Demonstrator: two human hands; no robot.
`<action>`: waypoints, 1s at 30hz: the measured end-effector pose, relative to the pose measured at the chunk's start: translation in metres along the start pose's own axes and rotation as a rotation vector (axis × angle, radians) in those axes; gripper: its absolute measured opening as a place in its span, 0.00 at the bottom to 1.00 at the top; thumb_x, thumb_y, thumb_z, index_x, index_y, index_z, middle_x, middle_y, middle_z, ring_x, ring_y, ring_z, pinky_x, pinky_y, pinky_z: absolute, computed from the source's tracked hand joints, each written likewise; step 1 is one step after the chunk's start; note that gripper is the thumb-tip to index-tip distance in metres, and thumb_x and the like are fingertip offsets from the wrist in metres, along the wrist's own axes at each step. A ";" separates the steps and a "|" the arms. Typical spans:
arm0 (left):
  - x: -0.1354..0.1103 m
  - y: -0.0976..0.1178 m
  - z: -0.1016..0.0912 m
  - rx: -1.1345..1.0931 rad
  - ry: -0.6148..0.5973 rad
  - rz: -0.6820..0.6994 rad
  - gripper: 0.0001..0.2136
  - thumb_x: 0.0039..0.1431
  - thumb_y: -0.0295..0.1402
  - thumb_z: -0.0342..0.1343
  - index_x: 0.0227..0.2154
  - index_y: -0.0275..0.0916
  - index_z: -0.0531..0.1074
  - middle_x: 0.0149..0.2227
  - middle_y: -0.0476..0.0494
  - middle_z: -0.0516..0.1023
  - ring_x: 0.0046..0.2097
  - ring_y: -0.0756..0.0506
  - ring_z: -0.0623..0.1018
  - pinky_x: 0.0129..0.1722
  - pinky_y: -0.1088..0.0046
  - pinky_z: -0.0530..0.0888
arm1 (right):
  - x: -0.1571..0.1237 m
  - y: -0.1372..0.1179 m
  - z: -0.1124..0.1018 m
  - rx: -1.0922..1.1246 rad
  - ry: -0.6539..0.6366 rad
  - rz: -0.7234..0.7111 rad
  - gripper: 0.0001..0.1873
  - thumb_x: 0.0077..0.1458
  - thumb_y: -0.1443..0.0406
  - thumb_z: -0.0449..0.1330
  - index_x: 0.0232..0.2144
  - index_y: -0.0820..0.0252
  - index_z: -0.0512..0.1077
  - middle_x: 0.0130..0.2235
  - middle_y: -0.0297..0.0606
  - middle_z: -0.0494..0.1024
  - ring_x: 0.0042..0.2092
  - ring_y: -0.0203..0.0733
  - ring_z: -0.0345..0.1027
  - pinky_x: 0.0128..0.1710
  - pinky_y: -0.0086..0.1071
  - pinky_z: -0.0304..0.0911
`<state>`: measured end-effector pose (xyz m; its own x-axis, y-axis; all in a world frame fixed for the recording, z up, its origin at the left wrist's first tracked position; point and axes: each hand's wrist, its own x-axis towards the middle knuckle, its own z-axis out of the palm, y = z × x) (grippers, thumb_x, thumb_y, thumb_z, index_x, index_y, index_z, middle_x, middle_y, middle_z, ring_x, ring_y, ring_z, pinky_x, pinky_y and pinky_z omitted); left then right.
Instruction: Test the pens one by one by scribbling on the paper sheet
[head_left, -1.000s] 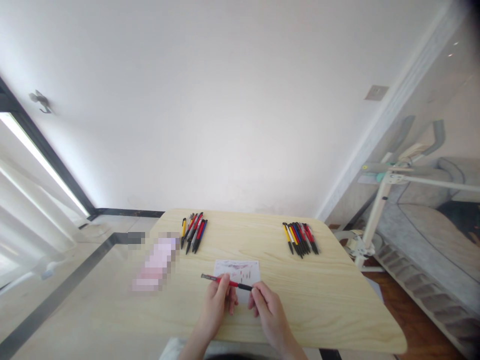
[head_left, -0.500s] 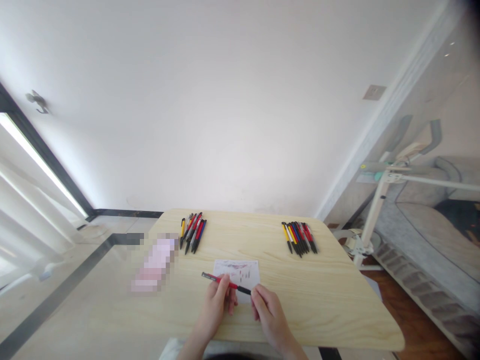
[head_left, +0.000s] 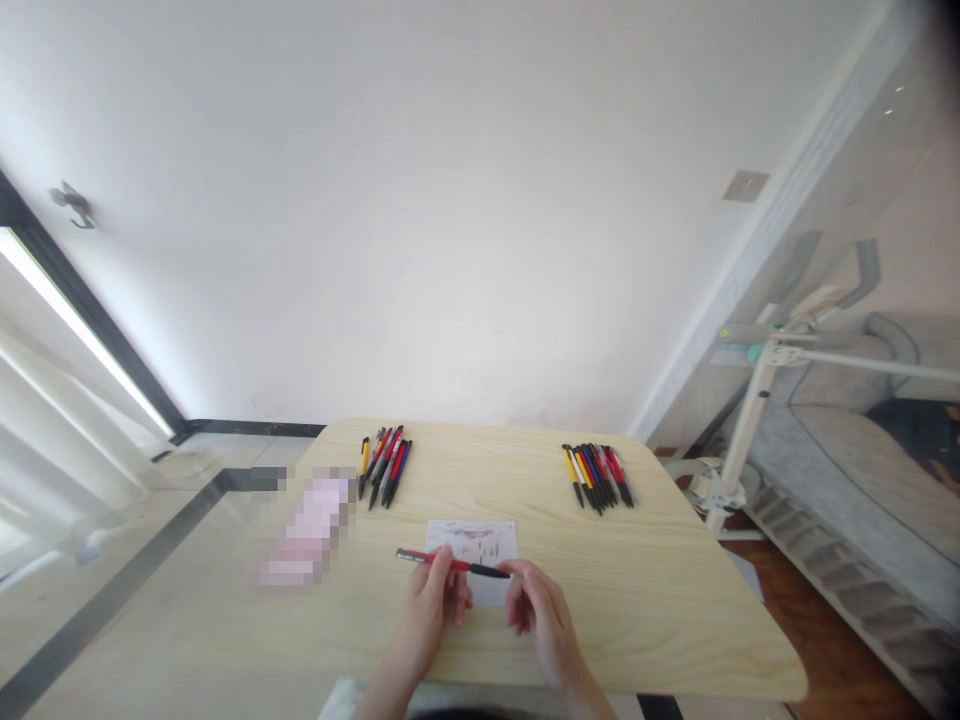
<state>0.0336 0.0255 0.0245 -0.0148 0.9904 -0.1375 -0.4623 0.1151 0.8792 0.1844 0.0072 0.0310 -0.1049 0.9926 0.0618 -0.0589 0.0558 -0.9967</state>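
Note:
My left hand [head_left: 429,598] is closed around a red pen [head_left: 450,562] with a black grip, thumb on top of the barrel. The pen lies nearly level above a white paper [head_left: 495,592] that bears dark and reddish scribbles and short marks. Its black tip end points right, toward my right hand [head_left: 544,612]. That hand's fingers are loosely bent and apart, and the index fingertip is at the pen's tip end; whether it touches is hard to tell.
On the wooden table [head_left: 660,600], several pens [head_left: 386,465] lie grouped at the back left and several more pens [head_left: 598,477] at the back right. A pixelated pink patch [head_left: 311,530] covers the left edge. Behind stands a white wall [head_left: 480,220].
My right hand has loosened its pinch on the pen's tip end, its index finger now stretched out. The pen has shifted slightly left and lies more level.

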 end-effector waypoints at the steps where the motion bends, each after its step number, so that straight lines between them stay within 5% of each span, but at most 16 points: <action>1: 0.000 0.000 0.000 -0.004 0.000 -0.003 0.19 0.54 0.45 0.49 0.15 0.39 0.58 0.13 0.55 0.65 0.13 0.53 0.64 0.19 0.74 0.64 | 0.000 0.000 -0.001 0.019 -0.002 0.001 0.28 0.58 0.49 0.43 0.38 0.66 0.71 0.18 0.31 0.65 0.19 0.33 0.56 0.19 0.27 0.53; 8: 0.001 -0.002 -0.001 -0.020 -0.011 -0.010 0.19 0.54 0.45 0.50 0.15 0.39 0.58 0.13 0.55 0.65 0.13 0.54 0.64 0.19 0.75 0.64 | 0.005 0.008 -0.006 0.127 0.038 0.002 0.25 0.58 0.51 0.45 0.38 0.66 0.71 0.18 0.30 0.65 0.18 0.31 0.55 0.18 0.25 0.52; 17: 0.002 -0.005 -0.004 0.030 -0.008 -0.014 0.20 0.55 0.46 0.48 0.14 0.39 0.59 0.12 0.53 0.65 0.14 0.53 0.65 0.16 0.77 0.59 | 0.006 0.013 -0.004 0.044 0.078 -0.004 0.17 0.53 0.54 0.55 0.34 0.63 0.70 0.21 0.32 0.68 0.19 0.29 0.55 0.17 0.24 0.51; 30: 0.001 -0.005 -0.005 0.164 -0.037 -0.030 0.22 0.56 0.46 0.47 0.13 0.36 0.65 0.13 0.50 0.67 0.14 0.54 0.64 0.15 0.78 0.56 | 0.004 0.016 0.003 -0.207 -0.005 -0.109 0.14 0.54 0.56 0.53 0.30 0.62 0.69 0.21 0.30 0.64 0.21 0.31 0.55 0.18 0.25 0.50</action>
<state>0.0312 0.0256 0.0174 0.0307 0.9881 -0.1505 -0.3114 0.1525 0.9379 0.1804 0.0115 0.0156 -0.1143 0.9788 0.1697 0.1348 0.1845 -0.9735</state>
